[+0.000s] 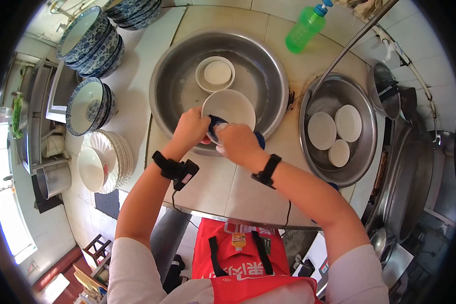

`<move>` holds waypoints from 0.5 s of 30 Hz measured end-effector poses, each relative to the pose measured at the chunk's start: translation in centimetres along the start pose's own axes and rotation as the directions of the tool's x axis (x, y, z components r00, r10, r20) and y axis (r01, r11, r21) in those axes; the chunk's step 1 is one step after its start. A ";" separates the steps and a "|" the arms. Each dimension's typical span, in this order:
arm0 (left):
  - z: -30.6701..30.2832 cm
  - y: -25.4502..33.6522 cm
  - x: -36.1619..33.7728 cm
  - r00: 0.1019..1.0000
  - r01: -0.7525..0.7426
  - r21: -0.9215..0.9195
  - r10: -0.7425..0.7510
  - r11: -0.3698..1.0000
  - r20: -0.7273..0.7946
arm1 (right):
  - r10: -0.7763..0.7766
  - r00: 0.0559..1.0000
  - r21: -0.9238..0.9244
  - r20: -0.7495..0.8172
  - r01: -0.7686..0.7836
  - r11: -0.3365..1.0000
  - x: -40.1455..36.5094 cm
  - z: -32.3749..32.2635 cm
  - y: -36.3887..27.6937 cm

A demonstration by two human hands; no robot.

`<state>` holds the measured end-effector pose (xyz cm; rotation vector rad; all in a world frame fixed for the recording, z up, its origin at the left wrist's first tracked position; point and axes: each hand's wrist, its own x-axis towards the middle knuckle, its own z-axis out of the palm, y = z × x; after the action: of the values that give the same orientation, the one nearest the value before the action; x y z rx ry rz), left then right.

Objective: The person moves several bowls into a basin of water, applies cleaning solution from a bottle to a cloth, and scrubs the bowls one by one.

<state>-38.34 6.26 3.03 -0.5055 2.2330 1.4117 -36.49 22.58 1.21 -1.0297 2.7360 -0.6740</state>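
Note:
Over the near rim of a large metal basin (162, 86), my left hand (191, 129) grips the left edge of a white bowl (230, 107). My right hand (238, 143) is closed on a dark blue cloth (215, 123), pressed against the near side of that bowl. The two hands are close together, and part of the cloth shows beyond my right hand. Behind the held bowl, a small white bowl (218, 73) sits inside a larger white one (202, 82) in the basin.
A second metal basin (305, 121) at right holds three white dishes (348, 123). Blue-patterned bowls (86, 106) and stacked white plates (117, 159) stand at left. A green pump bottle (305, 29) stands at the back. A metal pipe (357, 40) slants over the right basin.

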 end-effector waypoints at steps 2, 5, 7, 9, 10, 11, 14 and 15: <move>-1.3 1.2 -0.6 0.998 0.022 0.059 -0.025 0.998 0.056 | 0.079 0.984 0.127 0.163 -0.100 0.987 0.7 -3.1 0.1; -2.9 1.3 -0.6 0.989 0.005 0.161 -0.029 0.987 0.146 | 0.074 0.964 0.726 0.256 -0.243 0.644 0.9 -5.2 3.0; -2.0 -0.9 -0.1 0.961 -0.163 -0.166 0.194 0.973 0.196 | 0.002 0.937 0.832 0.349 -0.311 0.460 1.1 -5.7 3.7; -0.6 -3.1 -0.1 0.898 0.054 -0.650 0.247 0.758 0.363 | 0.051 0.971 0.968 0.232 -0.236 0.083 1.0 -6.2 3.4; 0.2 -3.6 -0.3 0.909 0.035 -0.729 0.281 0.684 0.307 | 0.050 0.972 0.968 0.229 -0.233 0.092 1.0 -6.1 3.6; 0.8 -4.3 -0.5 0.919 0.018 -0.797 0.304 0.604 0.251 | 0.128 0.963 0.970 0.237 -0.242 0.025 1.0 -5.4 3.9; 1.7 -6.7 -0.4 0.908 0.066 -0.951 0.377 0.303 0.183 | 0.276 0.924 0.963 0.266 -0.243 -0.115 1.3 -3.7 4.3; 1.7 -6.6 -0.5 0.908 0.065 -0.951 0.377 0.303 0.182 | 0.375 0.886 0.961 0.273 -0.232 -0.151 1.6 -3.5 4.2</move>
<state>-34.17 5.12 -2.27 -0.2738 0.8873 2.6374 -41.21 25.60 2.44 0.1384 1.3608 -2.1301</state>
